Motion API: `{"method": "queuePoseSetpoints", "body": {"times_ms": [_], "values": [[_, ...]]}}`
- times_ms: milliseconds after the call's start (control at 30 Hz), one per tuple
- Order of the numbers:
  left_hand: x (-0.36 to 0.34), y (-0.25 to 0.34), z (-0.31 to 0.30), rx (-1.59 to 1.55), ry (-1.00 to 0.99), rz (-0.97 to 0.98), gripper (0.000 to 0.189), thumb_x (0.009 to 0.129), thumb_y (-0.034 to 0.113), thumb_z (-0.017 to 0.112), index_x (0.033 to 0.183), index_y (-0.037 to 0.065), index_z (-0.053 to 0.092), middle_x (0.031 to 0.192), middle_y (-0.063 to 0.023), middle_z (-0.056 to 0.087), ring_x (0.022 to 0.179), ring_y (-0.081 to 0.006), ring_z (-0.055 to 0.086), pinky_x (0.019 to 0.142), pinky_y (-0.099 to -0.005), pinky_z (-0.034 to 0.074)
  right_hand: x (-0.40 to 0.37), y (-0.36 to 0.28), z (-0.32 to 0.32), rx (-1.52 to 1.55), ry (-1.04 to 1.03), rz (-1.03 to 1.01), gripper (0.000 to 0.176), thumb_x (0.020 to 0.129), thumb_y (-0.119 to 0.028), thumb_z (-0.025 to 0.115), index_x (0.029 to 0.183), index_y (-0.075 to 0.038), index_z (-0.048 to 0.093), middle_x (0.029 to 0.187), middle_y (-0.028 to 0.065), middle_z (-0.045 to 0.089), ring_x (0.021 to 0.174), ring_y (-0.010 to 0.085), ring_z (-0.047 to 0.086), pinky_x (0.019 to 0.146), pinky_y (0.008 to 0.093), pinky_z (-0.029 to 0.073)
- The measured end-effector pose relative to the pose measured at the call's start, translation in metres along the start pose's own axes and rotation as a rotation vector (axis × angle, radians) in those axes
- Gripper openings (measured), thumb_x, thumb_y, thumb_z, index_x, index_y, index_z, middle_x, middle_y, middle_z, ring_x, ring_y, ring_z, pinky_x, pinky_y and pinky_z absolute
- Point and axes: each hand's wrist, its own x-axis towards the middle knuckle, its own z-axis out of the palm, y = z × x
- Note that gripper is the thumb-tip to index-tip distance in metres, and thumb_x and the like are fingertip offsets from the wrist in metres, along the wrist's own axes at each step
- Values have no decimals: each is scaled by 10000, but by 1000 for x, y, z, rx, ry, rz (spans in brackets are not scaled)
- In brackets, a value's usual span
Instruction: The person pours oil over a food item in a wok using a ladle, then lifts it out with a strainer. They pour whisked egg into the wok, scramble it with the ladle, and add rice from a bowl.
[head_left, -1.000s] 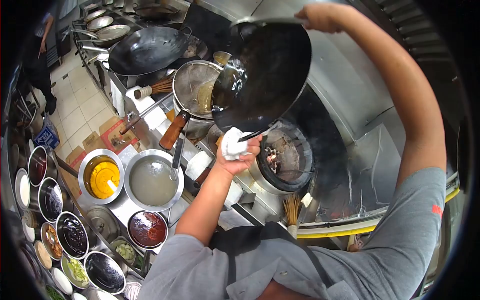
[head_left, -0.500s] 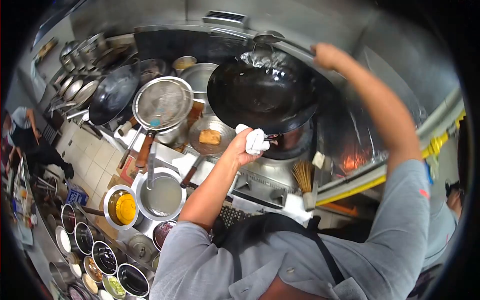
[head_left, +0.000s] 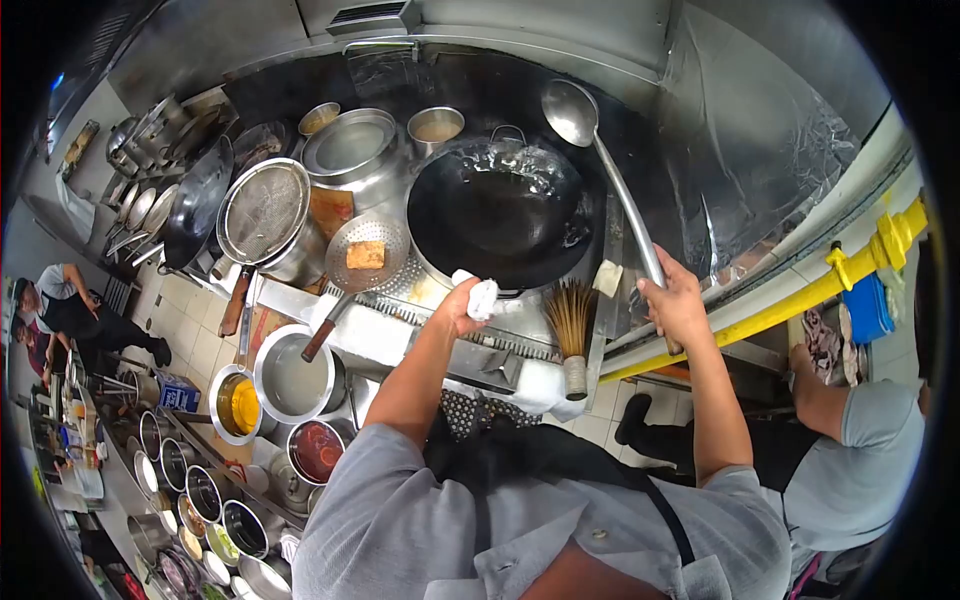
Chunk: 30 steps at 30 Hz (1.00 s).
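Hands (head_left: 462,306) (head_left: 677,303) closed round cloth (head_left: 483,299) and ladle (head_left: 571,113)

Glossy black metal wok (head_left: 490,215), smooth shiny steel ladle (head_left: 572,112), rough white cloth (head_left: 483,299), stiff bristly brush (head_left: 570,325)

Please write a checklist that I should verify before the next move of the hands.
1. Wok set down upright: ok.
2. White cloth in left hand, at the wok's near edge: ok.
3. Right hand gripping the ladle by its handle: ok.
4. Browned food piece lying on the perforated skimmer: ok.
5. Wok dry inside: cannot tell, its surface shines.
6. Flame under wok: cannot tell, hidden.
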Motion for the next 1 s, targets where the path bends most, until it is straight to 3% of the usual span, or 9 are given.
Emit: {"method": "queuePoseSetpoints", "body": {"times_ms": [133, 233, 267, 400, 467, 567, 733, 833, 1000], "values": [[35, 10, -25, 56, -61, -44, 206, 878, 328, 502, 807, 174, 620, 702, 17, 631, 675, -187, 653, 472, -307, 466, 19, 11, -2, 548, -267, 118, 578, 853, -69, 589, 1389, -98, 376, 607, -11, 444, 391, 65, 371, 329, 246, 342], [22, 15, -18, 102, 74, -41, 241, 872, 401, 551, 768, 194, 615, 684, 36, 626, 615, -155, 605, 481, -296, 433, 58, 70, 25, 406, -320, 196, 549, 859, -75, 581, 1375, -92, 395, 594, -9, 441, 394, 68, 383, 332, 258, 339], [8, 11, -19, 83, 86, -54, 238, 852, 423, 587, 762, 205, 617, 682, 48, 627, 612, -144, 602, 482, -291, 433, 52, 74, 53, -52, -116, 46, 514, 859, -70, 578, 1349, -82, 423, 607, -6, 459, 396, 72, 395, 335, 272, 340], [-66, -40, -76, -19, -95, 40, 235, 807, 326, 666, 889, 108, 638, 765, -36, 672, 649, -167, 647, 595, -328, 537, 9, 66, 102, 17, -306, -15, 546, 859, -40, 560, 1375, -81, 386, 592, -20, 451, 401, 71, 403, 349, 237, 343], [-148, -83, -96, -96, -38, 118, 280, 786, 242, 656, 948, 17, 620, 847, -116, 671, 722, -225, 657, 698, -367, 549, -28, 55, 126, 117, -429, -36, 562, 870, -29, 537, 1397, -97, 351, 609, -11, 456, 400, 72, 400, 352, 230, 343], [-242, -161, -148, -415, -79, 248, 449, 773, 149, 591, 1170, -32, 487, 1187, -218, 564, 1125, -373, 545, 954, -505, 445, -74, 20, 171, 288, -727, 51, 584, 877, -23, 519, 1416, -119, 315, 614, 12, 450, 392, 76, 388, 350, 226, 339], [-363, -272, -207, -523, 593, 492, 320, 726, 74, 618, 1015, -53, 564, 942, -165, 642, 850, -282, 656, 761, -406, 542, -120, -57, 272, 365, -1534, 338, 563, 890, -104, 528, 1401, -112, 292, 563, 16, 351, 327, 66, 307, 265, 222, 261], [-432, -316, -226, -506, 890, 545, 335, 665, 58, 658, 965, -76, 593, 857, -148, 645, 707, -241, 656, 630, -361, 548, -162, -71, 350, 511, -1816, 912, 618, 880, -108, 536, 1421, -77, 238, 579, 9, 331, 329, 55, 294, 270, 208, 262], [-524, -406, -219, -764, 1236, 691, 253, 682, 73, 653, 904, -28, 589, 799, -115, 624, 669, -228, 633, 626, -362, 531, -242, -88, 460, 449, -1980, 905, 623, 894, -84, 493, 1439, -78, 190, 617, 2, 354, 343, 38, 303, 269, 200, 289]]}}
